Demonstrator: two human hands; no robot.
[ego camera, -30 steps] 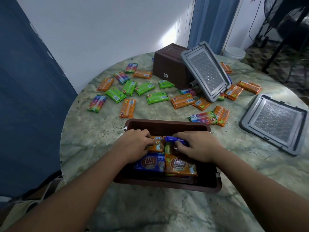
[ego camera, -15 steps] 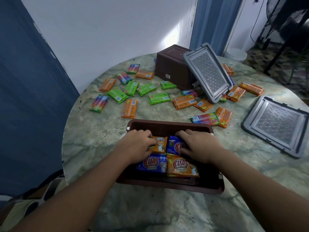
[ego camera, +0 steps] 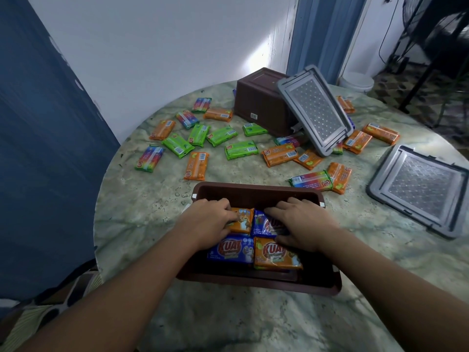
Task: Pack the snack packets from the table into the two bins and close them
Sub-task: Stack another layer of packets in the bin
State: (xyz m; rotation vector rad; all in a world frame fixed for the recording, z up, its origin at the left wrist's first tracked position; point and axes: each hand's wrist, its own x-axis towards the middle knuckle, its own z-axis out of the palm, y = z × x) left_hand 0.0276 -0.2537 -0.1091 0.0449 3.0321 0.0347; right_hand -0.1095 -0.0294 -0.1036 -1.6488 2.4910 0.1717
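"KUAT" stood on the near blue packet (ego camera: 232, 250) and the near orange packet (ego camera: 275, 254) in the bin; "FLORA" showed on the far blue packet (ego camera: 264, 223)

A round table (ego camera: 142, 224) with a green-veined marble top stands close to a plain white wall (ego camera: 152, 47), where a soft patch of light falls near the corner. A dark blue curtain (ego camera: 45, 148) hangs at the left, and a paler blue curtain (ego camera: 322, 34) at the back. Beyond, a white bucket (ego camera: 356, 82) sits on a patterned floor (ego camera: 388, 90), near what may be a standing fan (ego camera: 441, 41).
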